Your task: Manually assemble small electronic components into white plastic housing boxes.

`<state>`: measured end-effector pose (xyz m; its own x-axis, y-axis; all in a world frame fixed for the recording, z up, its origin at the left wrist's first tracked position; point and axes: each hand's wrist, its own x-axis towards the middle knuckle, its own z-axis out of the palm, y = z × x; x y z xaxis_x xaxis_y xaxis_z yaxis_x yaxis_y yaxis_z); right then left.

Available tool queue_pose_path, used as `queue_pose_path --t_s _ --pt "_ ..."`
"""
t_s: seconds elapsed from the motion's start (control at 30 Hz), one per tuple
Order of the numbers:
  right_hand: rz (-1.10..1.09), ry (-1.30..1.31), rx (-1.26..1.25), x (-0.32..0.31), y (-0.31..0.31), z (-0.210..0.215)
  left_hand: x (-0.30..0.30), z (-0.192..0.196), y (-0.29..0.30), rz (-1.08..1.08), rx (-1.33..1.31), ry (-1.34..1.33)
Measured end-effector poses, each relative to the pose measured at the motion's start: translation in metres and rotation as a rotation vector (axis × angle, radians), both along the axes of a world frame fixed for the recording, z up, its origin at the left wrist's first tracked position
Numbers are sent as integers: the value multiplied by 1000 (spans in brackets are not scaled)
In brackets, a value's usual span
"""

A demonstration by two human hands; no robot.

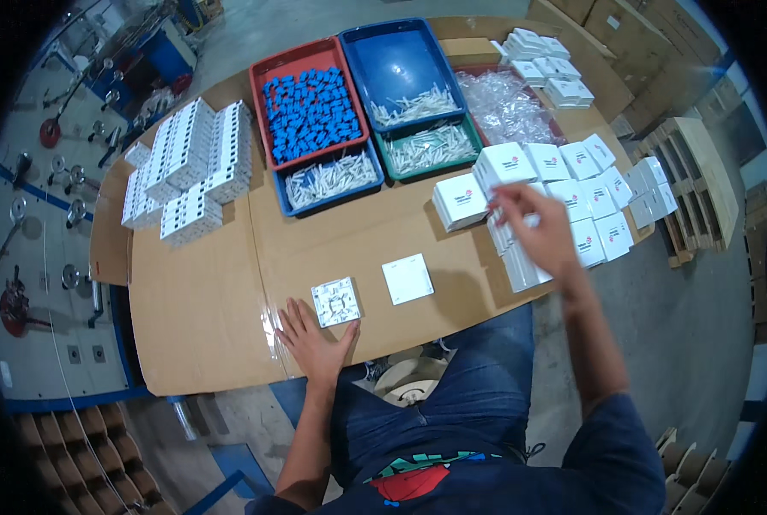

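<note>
Your left hand [313,336] lies flat and open on the cardboard table top [203,292], fingers spread, fingertips just touching the near-left corner of a white switch backplate [336,301] that lies with its inner side up. Just right of it, apart, sits a plain white square cover plate [407,279]. Your right hand [542,230] reaches right to the stack of small white boxes [572,193], fingers curled over the near stack; can't tell if it actually grips a box, motion blur there. One white box [459,202] stands a bit left of the group. Far side: red tray [268,81] full of blue parts, blue tray [401,51] with white plastic pieces, green tray [426,148] and another blue tray [328,178] with more white pieces, clear bags [508,107] to the right. Far left: rows of stacked white modules [195,163].
</note>
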<state>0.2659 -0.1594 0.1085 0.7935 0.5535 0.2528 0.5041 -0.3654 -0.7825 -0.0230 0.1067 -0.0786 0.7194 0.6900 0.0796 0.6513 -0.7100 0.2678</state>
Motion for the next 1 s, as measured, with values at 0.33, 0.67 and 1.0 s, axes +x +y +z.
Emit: queue_pose_path --t_s 0.33,0.67,1.0 --pt "35 -223 -694 295 -21 -38 3 0 0 -16 31 -16" --pt "-178 -180 -1159 358 -11 -91 7 0 -1 -29 51 -12" --pt "-173 -198 -1088 372 -14 -126 10 6 -2 -20 21 43"
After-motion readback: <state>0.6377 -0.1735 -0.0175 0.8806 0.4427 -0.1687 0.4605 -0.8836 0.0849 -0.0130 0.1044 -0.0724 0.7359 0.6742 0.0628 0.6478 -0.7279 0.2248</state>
